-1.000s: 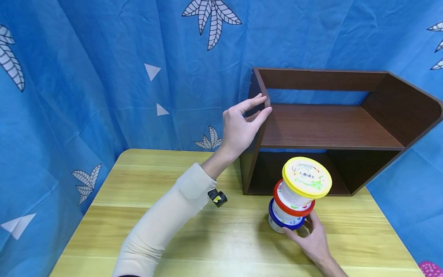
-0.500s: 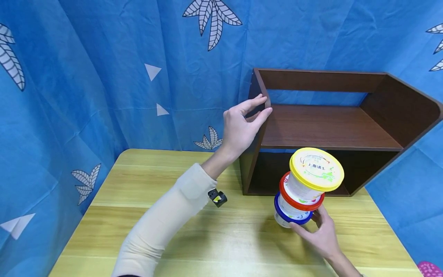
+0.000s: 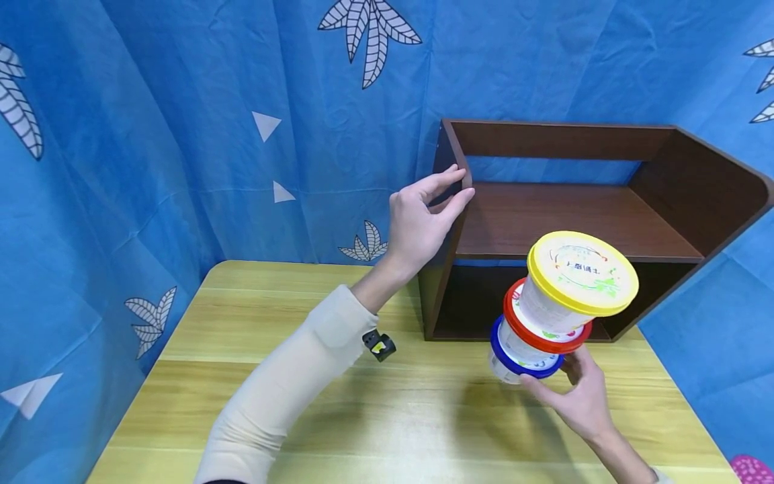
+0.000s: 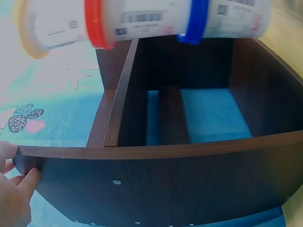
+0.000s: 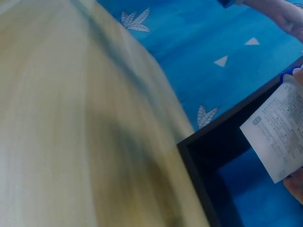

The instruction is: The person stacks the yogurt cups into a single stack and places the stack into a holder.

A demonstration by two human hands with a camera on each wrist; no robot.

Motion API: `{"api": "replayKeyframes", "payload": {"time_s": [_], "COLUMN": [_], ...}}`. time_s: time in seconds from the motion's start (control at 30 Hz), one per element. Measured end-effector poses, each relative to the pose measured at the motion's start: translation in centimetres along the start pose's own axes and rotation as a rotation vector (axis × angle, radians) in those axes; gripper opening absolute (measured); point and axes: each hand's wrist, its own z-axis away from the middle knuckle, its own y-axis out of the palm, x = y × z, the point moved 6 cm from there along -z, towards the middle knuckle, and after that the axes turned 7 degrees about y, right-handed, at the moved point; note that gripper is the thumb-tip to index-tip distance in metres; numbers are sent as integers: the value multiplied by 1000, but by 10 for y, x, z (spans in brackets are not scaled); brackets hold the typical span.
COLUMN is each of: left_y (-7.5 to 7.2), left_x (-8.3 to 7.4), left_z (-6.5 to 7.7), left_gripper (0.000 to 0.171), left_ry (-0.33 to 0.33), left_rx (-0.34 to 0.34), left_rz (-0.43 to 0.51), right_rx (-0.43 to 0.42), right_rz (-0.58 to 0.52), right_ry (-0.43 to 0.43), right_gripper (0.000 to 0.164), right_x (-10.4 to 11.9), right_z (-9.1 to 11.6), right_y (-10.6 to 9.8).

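Three white tubs are stacked: a yellow-lidded tub on top, a red-lidded tub in the middle, a blue-lidded tub at the bottom. My right hand grips the bottom one from the right, thumb in front, and the leaning stack hangs above the table. In the right wrist view the printed wall of the blue-lidded tub shows between fingers at the edge. My left hand pinches the front edge of the left side panel of a dark brown shelf; the left wrist view shows fingertips against that panel.
The two-level shelf stands at the back right of the wooden table, its open front facing me. The stack overlaps its lower opening in the head view. A blue curtain with leaf prints hangs behind. A pink patterned object shows at the lower right.
My right hand has raised the stack of tubs and carried it to the right. The stack looks larger and higher in the head view. My left hand stays on the shelf panel.
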Motion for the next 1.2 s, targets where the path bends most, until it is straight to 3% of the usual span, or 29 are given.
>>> {"api": "replayKeyframes", "payload": {"time_s": [0.23, 0.63, 0.83, 1.03, 1.2], "left_y": [0, -1, -2, -2, -2], "left_x": [-2, -2, -2, -2, 0], "left_z": [2, 2, 3, 3, 3], "left_gripper": [35, 34, 34, 34, 34], "left_ry": [25, 39, 60, 67, 66], "left_rx": [7, 4, -5, -8, -3], "left_rz": [-37, -42, -47, -41, -49], "right_rx": [-53, -70, -48, -62, -81], "right_rz": [-14, -81, -157, -98, -73], "right_ry": [-37, -57, -152, -260, -298], "right_gripper": [74, 79, 80, 80, 80], "right_x": [14, 35, 47, 60, 74], "right_z": [-8, -22, -30, -39, -46], "right_y": [-12, -30, -37, -46, -50]}}
